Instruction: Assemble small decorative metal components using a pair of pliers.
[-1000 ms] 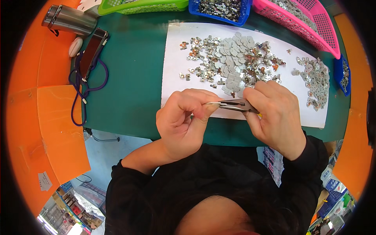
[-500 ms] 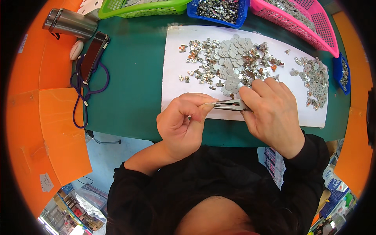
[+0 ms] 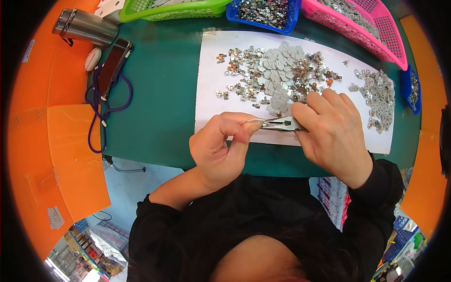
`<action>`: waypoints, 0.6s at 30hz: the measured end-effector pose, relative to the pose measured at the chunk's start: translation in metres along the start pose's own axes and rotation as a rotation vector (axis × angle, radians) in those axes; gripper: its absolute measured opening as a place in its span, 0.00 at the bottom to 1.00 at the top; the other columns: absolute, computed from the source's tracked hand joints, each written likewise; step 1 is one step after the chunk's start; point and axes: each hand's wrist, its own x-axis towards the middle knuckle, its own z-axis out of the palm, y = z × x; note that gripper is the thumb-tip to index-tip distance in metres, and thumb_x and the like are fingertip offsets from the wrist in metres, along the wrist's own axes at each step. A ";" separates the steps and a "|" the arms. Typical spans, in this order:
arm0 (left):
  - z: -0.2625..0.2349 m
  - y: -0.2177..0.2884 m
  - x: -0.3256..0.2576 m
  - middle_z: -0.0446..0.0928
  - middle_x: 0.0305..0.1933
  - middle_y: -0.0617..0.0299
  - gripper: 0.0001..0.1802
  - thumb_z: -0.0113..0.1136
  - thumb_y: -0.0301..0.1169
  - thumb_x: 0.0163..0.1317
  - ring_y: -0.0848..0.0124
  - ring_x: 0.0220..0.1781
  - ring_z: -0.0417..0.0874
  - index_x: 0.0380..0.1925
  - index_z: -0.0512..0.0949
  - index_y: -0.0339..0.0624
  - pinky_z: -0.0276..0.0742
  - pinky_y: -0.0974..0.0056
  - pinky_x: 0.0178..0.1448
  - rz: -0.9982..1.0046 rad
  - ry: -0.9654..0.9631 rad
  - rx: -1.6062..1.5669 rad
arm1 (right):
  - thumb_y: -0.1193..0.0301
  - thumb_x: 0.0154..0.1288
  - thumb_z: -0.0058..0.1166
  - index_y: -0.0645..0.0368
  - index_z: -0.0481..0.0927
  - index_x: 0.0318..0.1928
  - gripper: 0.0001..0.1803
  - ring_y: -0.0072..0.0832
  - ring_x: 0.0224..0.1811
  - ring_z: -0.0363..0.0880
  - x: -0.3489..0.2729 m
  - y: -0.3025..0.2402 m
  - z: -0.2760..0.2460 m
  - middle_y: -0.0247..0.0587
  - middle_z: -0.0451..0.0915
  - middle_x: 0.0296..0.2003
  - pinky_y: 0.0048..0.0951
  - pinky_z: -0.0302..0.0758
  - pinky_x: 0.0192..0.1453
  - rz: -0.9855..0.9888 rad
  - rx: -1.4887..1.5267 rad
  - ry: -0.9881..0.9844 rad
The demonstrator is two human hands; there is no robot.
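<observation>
My right hand [image 3: 331, 134] is closed around a pair of pliers [image 3: 283, 124], whose metal jaws point left. At the tips of the jaws, my left hand [image 3: 221, 148] pinches a small metal part [image 3: 257, 121] between thumb and forefinger; the fingers hide most of it. Just beyond my hands lies a white sheet [image 3: 213, 105]. Flat grey metal plates [image 3: 281, 66] form a heap in its middle. Small shiny clips [image 3: 244, 89] are scattered left of the heap, and more shiny and coppery pieces [image 3: 307, 84] lie to its right.
Round-holed metal pieces [image 3: 380, 103] cover the sheet's right side. Along the back stand a green basket [image 3: 174, 13], a blue tray [image 3: 263, 24] and a pink basket [image 3: 357, 42]. A small blue tray [image 3: 408, 89], a phone [image 3: 112, 68] on a purple cord and a steel flask [image 3: 89, 27] flank the sheet.
My right hand and the pliers have shifted slightly to the right. My left hand keeps its pinch at the jaw tips, also moved a little right.
</observation>
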 end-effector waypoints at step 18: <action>0.007 0.006 0.001 0.84 0.41 0.43 0.13 0.61 0.10 0.63 0.71 0.41 0.85 0.26 0.69 0.34 0.82 0.69 0.46 -0.035 0.064 -0.088 | 0.74 0.47 0.63 0.54 0.77 0.35 0.13 0.39 0.36 0.71 0.001 0.003 -0.006 0.38 0.71 0.30 0.39 0.66 0.39 0.007 0.039 -0.061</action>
